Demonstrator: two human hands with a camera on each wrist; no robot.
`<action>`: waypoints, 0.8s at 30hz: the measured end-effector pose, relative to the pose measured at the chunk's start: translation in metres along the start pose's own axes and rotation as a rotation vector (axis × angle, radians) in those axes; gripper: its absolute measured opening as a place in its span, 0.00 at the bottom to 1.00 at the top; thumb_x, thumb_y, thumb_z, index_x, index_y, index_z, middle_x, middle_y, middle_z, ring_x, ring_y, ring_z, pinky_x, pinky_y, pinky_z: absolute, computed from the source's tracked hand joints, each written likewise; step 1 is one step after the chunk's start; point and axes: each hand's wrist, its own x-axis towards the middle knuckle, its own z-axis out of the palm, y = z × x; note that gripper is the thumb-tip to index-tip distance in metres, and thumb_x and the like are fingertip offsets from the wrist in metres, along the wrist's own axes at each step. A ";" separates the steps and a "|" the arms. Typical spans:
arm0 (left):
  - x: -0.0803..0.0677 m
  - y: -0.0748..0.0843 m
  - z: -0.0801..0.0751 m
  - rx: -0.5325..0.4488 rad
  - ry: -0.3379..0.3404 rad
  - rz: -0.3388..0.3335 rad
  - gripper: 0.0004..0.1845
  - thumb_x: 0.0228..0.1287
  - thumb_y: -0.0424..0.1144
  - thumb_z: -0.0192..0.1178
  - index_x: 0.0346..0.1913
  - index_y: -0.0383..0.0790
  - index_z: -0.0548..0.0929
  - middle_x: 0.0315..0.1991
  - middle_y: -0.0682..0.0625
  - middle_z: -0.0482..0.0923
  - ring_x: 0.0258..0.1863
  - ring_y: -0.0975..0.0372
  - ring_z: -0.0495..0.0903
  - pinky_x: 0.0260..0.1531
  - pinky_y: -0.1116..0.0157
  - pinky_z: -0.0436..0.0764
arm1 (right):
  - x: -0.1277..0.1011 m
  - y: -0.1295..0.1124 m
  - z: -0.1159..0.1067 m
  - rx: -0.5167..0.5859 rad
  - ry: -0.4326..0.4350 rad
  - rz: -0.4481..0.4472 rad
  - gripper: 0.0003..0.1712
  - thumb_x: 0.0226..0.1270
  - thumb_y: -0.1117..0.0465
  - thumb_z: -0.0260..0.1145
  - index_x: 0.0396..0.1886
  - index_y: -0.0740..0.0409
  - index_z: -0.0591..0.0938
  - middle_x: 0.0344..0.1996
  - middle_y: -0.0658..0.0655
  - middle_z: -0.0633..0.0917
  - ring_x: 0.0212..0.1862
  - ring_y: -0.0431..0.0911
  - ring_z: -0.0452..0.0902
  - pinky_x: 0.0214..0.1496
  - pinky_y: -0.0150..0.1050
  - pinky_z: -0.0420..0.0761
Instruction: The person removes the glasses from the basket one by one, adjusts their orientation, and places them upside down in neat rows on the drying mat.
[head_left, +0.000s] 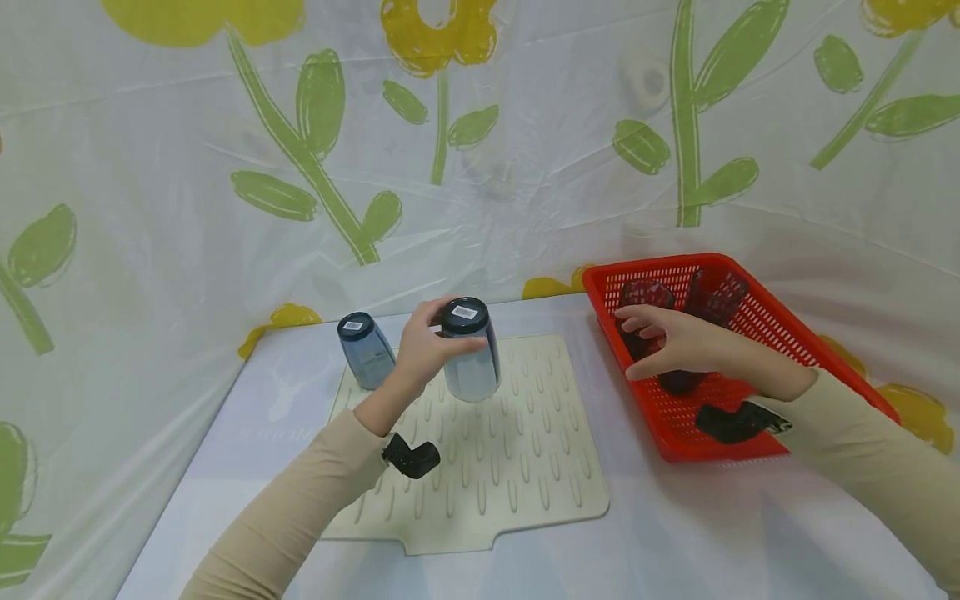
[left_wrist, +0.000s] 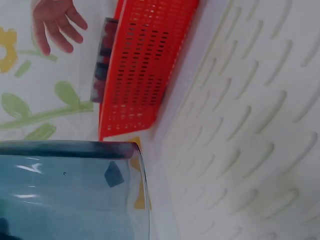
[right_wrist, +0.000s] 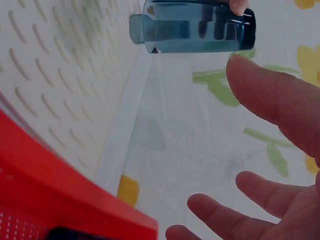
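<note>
My left hand (head_left: 435,337) grips a blue tumbler (head_left: 471,350) held upside down, with a barcode sticker on its base. The tumbler is low over the cream ribbed drying mat (head_left: 525,450); whether its rim touches the mat I cannot tell. The left wrist view shows the blue tumbler (left_wrist: 70,192) close up. A second blue tumbler (head_left: 365,350) stands upside down on the mat's back left corner. My right hand (head_left: 648,342) hovers with spread fingers (right_wrist: 270,100) and holds nothing. It is over dark red tumblers (head_left: 647,298) inside the red basket (head_left: 757,321).
The red perforated basket (left_wrist: 140,65) sits right of the mat, close to the flowered plastic sheet (head_left: 525,167) that walls in the white table (head_left: 675,533). Bare mat lies in front of and to the right of the held tumbler.
</note>
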 end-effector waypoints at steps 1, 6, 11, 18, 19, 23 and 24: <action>0.001 -0.001 -0.001 0.006 0.004 -0.012 0.37 0.40 0.36 0.73 0.59 0.43 0.73 0.52 0.46 0.67 0.51 0.54 0.66 0.50 0.54 0.69 | -0.001 0.001 -0.002 -0.006 0.001 0.002 0.45 0.49 0.53 0.72 0.64 0.61 0.62 0.57 0.67 0.70 0.58 0.60 0.65 0.56 0.56 0.69; 0.005 -0.009 -0.004 0.043 0.021 -0.061 0.38 0.41 0.38 0.73 0.60 0.45 0.71 0.55 0.46 0.67 0.54 0.54 0.65 0.50 0.53 0.69 | -0.007 0.011 -0.012 -0.027 0.013 0.000 0.44 0.50 0.53 0.72 0.64 0.61 0.62 0.58 0.66 0.70 0.58 0.59 0.64 0.56 0.57 0.69; 0.010 -0.016 -0.007 0.070 0.030 -0.087 0.39 0.41 0.38 0.72 0.61 0.44 0.70 0.57 0.45 0.66 0.56 0.53 0.64 0.51 0.51 0.68 | -0.011 0.023 -0.021 -0.056 0.036 0.003 0.45 0.50 0.52 0.71 0.64 0.62 0.61 0.57 0.67 0.70 0.58 0.62 0.63 0.54 0.59 0.68; 0.016 -0.025 -0.011 0.057 0.032 -0.118 0.39 0.43 0.37 0.71 0.63 0.43 0.69 0.61 0.45 0.64 0.57 0.53 0.63 0.51 0.52 0.69 | -0.015 0.032 -0.028 -0.059 0.064 0.011 0.46 0.50 0.53 0.71 0.64 0.64 0.60 0.57 0.69 0.70 0.59 0.66 0.61 0.56 0.63 0.64; 0.017 -0.026 -0.011 0.051 0.033 -0.125 0.39 0.44 0.37 0.71 0.63 0.42 0.68 0.61 0.45 0.64 0.57 0.53 0.63 0.51 0.52 0.69 | -0.016 0.034 -0.029 -0.058 0.066 0.015 0.46 0.50 0.53 0.71 0.65 0.64 0.60 0.57 0.70 0.70 0.60 0.66 0.60 0.56 0.63 0.64; 0.019 -0.032 -0.012 0.053 0.039 -0.154 0.39 0.45 0.37 0.70 0.64 0.42 0.66 0.61 0.45 0.64 0.55 0.53 0.63 0.49 0.53 0.70 | -0.017 0.041 -0.030 -0.047 0.076 0.030 0.46 0.51 0.54 0.71 0.65 0.64 0.59 0.58 0.71 0.68 0.60 0.67 0.59 0.57 0.64 0.62; 0.019 -0.033 -0.012 0.055 0.042 -0.161 0.39 0.45 0.37 0.70 0.64 0.42 0.66 0.61 0.45 0.63 0.55 0.53 0.63 0.49 0.54 0.70 | -0.017 0.044 -0.031 -0.044 0.078 0.034 0.46 0.51 0.54 0.71 0.65 0.65 0.59 0.59 0.71 0.68 0.60 0.67 0.58 0.56 0.63 0.63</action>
